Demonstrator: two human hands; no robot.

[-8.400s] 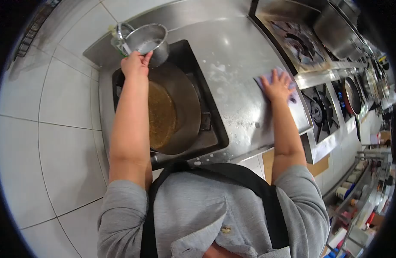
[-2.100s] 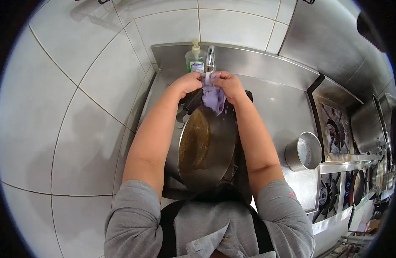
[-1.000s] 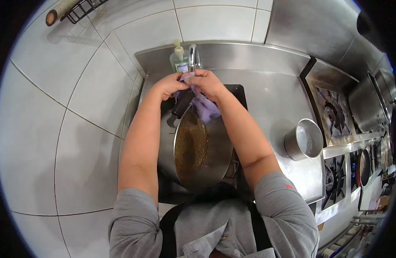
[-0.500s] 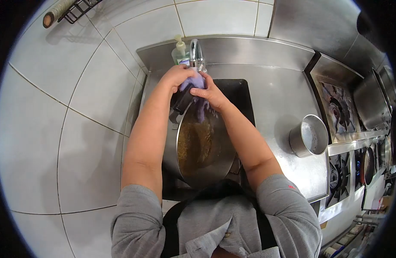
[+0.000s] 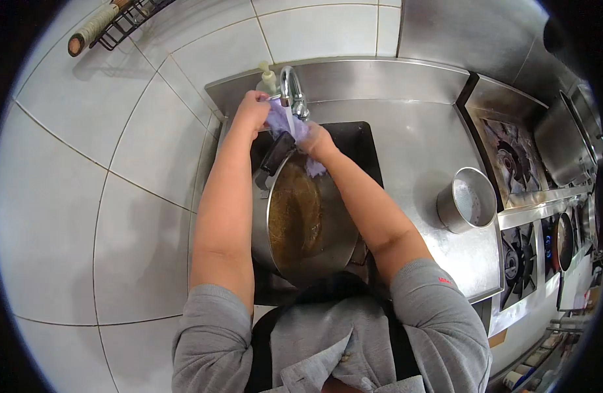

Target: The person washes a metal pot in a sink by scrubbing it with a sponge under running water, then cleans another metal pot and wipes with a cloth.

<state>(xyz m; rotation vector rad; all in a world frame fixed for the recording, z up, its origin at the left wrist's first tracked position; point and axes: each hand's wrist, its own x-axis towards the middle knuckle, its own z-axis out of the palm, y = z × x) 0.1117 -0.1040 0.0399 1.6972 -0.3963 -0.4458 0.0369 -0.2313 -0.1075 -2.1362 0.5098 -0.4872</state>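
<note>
Water runs from the curved tap [image 5: 287, 85] onto a purple cloth [image 5: 282, 120] stretched between my hands. My left hand [image 5: 254, 111] grips the cloth's left end, close to the tap's lever. Blurred a little by motion, my right hand [image 5: 316, 142] is closed on the right part, and a loose end hangs below it. Under the cloth a large steel pot [image 5: 334, 223] lies tilted in the dark sink [image 5: 367, 150], with brownish residue or liquid inside. The pot's black handle [image 5: 277, 154] points up between my hands.
A soap pump bottle [image 5: 267, 78] stands behind the tap. On the steel counter [image 5: 406, 144] to the right is a small steel pot [image 5: 467, 200]. Farther right are gas burners [image 5: 516, 160], a large pot [image 5: 563, 147] and a pan [image 5: 565, 242]. A wire rack [image 5: 128, 23] hangs upper left.
My left hand has moved left and up, away from my right hand, spreading the bunched cloth. My right hand has shifted slightly down. The running water now shows clearly.
</note>
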